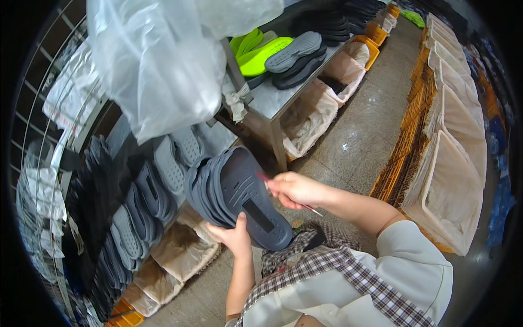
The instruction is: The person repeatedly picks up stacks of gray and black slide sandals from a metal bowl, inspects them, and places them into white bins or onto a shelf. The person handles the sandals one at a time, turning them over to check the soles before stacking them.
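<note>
In front of me stands a stack of dark grey-blue shoe soles [244, 182]. The nearest sole faces me, with slots across its middle and a dark rectangular patch toward its lower end. My left hand [235, 235] grips the lower edge of the stack, thumb on the front sole and the other fingers hidden behind. My right hand [297, 189] is closed around a thin stick-like tool [314, 210]. Its reddish tip points at the upper right edge of the front sole; whether it touches, I cannot tell.
Rows of grey soles [127, 231] lie on the bench to the left. A large clear plastic bag [158, 65] hangs above. Farther off, a metal table [271, 102] carries bright green [264, 57] and black soles. Lined orange crates [400, 147] run along the right, and cloth-lined bins [310, 117] stand beneath the tables.
</note>
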### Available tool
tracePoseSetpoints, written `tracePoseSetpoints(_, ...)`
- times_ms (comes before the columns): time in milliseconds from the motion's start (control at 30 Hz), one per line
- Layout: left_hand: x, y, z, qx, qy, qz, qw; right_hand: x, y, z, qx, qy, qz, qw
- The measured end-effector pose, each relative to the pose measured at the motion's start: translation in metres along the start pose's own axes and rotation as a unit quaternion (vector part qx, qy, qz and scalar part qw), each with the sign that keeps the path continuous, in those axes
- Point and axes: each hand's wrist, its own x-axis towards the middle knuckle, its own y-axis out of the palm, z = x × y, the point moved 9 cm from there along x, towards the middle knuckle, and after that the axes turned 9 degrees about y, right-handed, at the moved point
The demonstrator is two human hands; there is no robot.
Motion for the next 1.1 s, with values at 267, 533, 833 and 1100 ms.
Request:
tracePoseSetpoints(267, 0.008, 0.053, 0.030, -0.295, -0.136, 0.064, 0.944, -0.010, -0.036, -0.005, -0.257, -0.178, -0.208, 0.927)
tracePoseSetpoints(533, -0.028, 0.103, 0.085, -0.450, -0.309, 0.224, 0.807, 0.018, -0.013, -0.077, -0.007, -0.109, -0.168, 0.980)
tracePoseSetpoints(833, -0.045, 0.119, 0.104, -0.447, -0.344, 0.257, 0.784, -0.027, -0.069, -0.003, 0.178, -0.246, -0.196, 0.932)
tracePoseSetpoints(1100, -0.030, 0.042, 0.111, -0.465, -0.328, 0.118, 0.813, 0.028, -0.327, 0.173, 0.143, -0.364, -0.587, 0.709)
